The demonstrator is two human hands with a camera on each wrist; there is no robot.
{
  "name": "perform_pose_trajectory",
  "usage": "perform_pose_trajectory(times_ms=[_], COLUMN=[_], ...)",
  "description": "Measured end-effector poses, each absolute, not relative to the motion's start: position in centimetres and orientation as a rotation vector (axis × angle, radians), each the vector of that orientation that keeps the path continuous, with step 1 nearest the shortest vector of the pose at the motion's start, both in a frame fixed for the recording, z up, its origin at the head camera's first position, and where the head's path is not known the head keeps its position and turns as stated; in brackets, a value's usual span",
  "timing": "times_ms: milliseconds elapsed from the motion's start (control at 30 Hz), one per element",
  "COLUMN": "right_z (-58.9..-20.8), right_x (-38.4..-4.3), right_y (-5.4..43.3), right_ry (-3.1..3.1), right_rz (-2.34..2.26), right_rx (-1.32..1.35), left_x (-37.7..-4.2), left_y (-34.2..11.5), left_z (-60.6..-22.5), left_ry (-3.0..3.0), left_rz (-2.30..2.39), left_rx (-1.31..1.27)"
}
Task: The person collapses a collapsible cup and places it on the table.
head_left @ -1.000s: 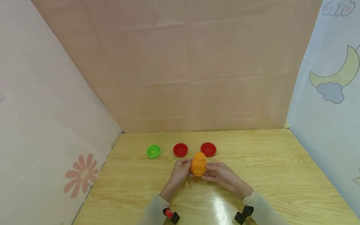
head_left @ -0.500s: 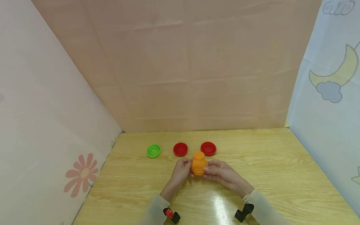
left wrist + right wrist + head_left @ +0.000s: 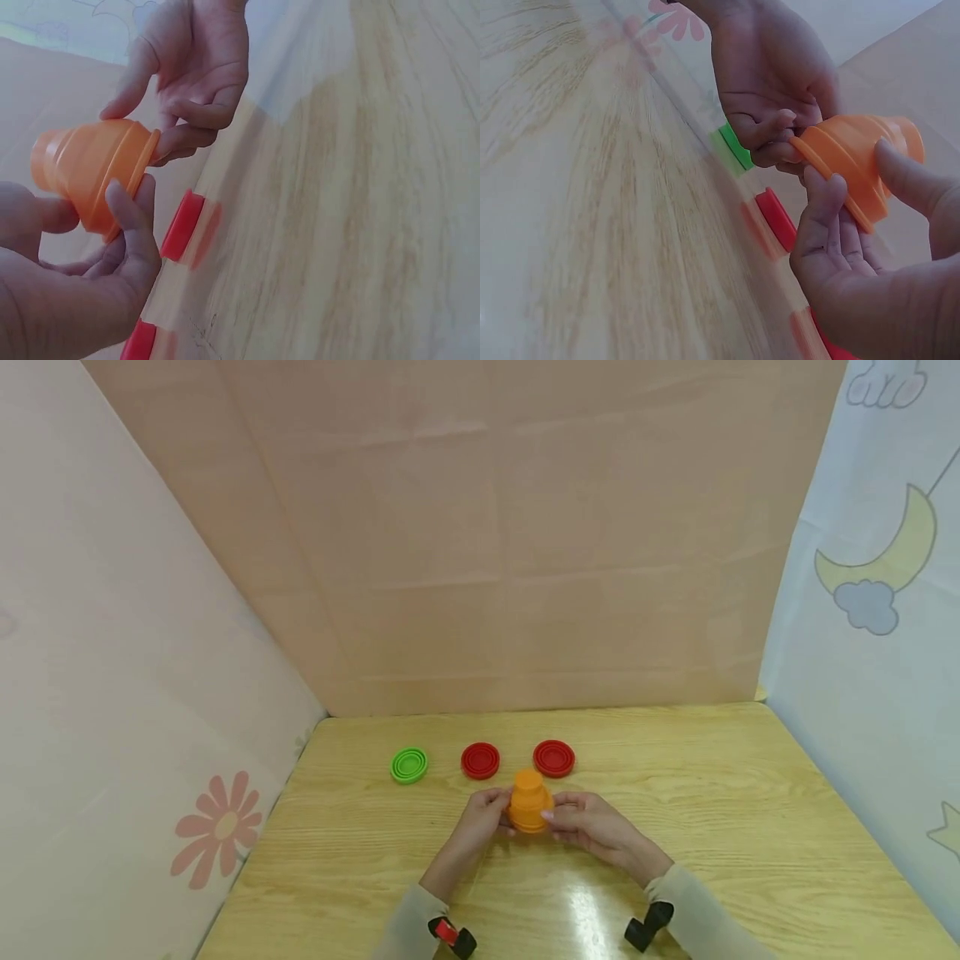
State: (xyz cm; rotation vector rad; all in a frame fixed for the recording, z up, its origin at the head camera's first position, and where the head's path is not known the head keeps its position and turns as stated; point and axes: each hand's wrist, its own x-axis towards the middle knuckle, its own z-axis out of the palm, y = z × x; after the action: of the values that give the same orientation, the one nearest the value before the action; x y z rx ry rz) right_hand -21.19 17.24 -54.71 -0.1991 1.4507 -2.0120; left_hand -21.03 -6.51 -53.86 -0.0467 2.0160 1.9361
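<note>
Both hands hold an orange collapsible cup (image 3: 529, 803) above the table, its narrow end up and its wide rim down in the head view. My left hand (image 3: 480, 814) grips its left side, with thumb on the wall and fingers by the rim in the left wrist view. On the right side, my right hand (image 3: 600, 828) pinches it, the thumb (image 3: 904, 176) pressing the wall and the fingers under the rim. The cup is extended, its stepped wall uneven and bent to one side. Its inside is hidden.
Behind the hands, a green collapsed cup (image 3: 408, 765) and two red collapsed cups, one in the middle (image 3: 480, 761) and one on the right (image 3: 554, 759), lie in a row on the wooden table (image 3: 712, 802). Walls with printed sheets enclose the table at the back and sides.
The right thumb has come onto the front of the orange cup's wall. The cup's outline has gone from smoothly tapered to stepped and lopsided. Both hands stay nearly in place.
</note>
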Motion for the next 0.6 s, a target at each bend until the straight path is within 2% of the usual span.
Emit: perform_pose_trajectory(times_ms=[300,600], right_z=[-54.8,-55.0], right_x=[-21.9,-22.2], right_y=[18.0,18.1], right_ry=[1.472,1.446], right_rz=[-1.993,-1.936], right_rx=[-0.253,-0.279], left_x=[-21.9,-22.9], left_y=[-9.0,-9.3], left_z=[-54.1,-53.4], left_ry=[1.492,1.615], left_rz=[2.026,1.797], left_rx=[0.091,0.165])
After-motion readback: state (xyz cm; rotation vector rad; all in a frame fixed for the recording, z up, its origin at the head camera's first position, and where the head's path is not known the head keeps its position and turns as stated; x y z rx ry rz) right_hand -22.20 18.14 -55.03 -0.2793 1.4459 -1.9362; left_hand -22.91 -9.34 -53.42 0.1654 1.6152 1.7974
